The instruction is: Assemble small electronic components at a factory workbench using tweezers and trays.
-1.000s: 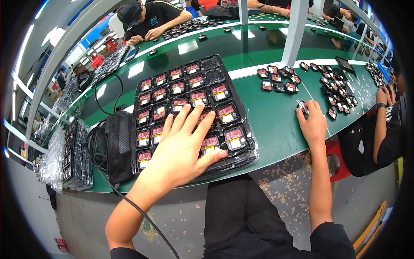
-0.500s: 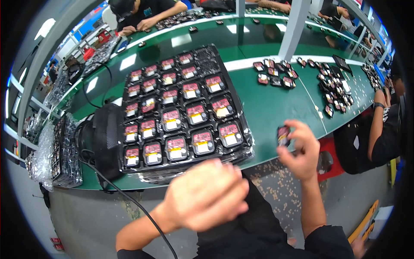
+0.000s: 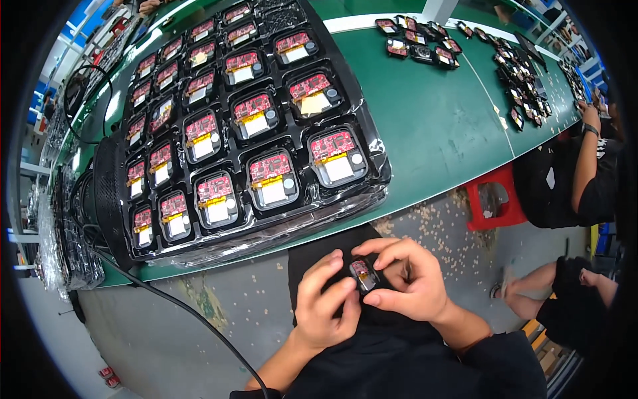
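In front of my lap, my right hand (image 3: 417, 282) pinches a small black square electronic housing (image 3: 363, 274) between thumb and fingers. A red circuit board and a yellow strip show in its open side. My left hand (image 3: 322, 307) is just left of the housing, fingers bent and apart, its fingertips close to the housing's edge; whether they touch it I cannot tell. Beyond my hands lies a black plastic tray (image 3: 373, 143) with rows of similar housings (image 3: 335, 157), each with a red board and most with a white block. One pocket at the far right corner holds no housing.
A green worktable (image 3: 425, 143) runs across, with a cluster of loose housings (image 3: 397, 48) at the far right and a bigger pile (image 3: 525, 90) beyond it. A black cable (image 3: 179, 302) hangs past the tray's left. A red stool (image 3: 495, 199) and a seated person are on the right.
My right hand has brought the housing from over the table edge down to my lap. My left hand has turned and come up beside it. The view has moved closer to the tray; someone now shows at lower right.
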